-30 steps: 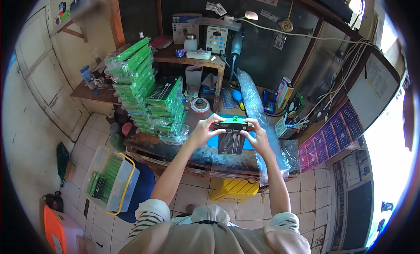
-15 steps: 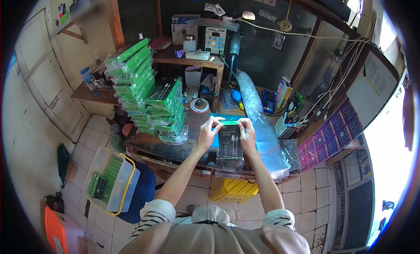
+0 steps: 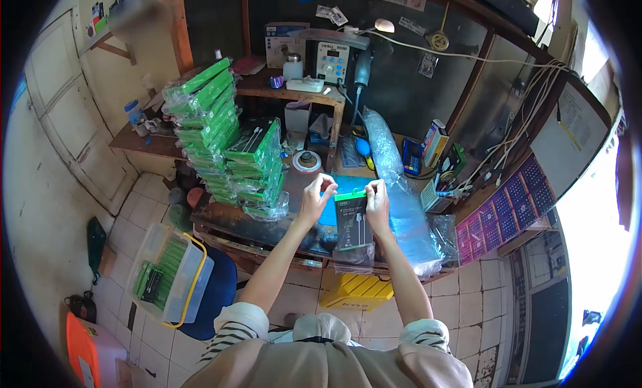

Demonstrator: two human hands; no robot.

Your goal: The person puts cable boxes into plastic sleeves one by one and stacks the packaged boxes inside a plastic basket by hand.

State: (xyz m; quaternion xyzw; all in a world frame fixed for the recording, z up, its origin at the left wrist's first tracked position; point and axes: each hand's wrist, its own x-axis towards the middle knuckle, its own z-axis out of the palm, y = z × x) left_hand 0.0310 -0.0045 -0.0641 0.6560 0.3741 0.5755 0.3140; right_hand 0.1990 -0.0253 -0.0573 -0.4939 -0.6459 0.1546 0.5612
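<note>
Top-edge handling, apparently: the right fingers (image 3: pixel 378 190) clamp the black box (image 3: pixel 354 226), which hangs below them; left fingers (image 3: pixel 326 180) curl beside it, tip contact unclear; continuing likely calls for a steady right pinch

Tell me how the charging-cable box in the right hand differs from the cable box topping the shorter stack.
Support: the held charging-cable box is gripped at its green end by the right hand; the stacked cable box lies face up on the shorter stack.
Angle: the held box runs nearly straight up and down the view; the stacked box sits aslant.
Both have black fronts picturing white cables, and green edges.
</note>
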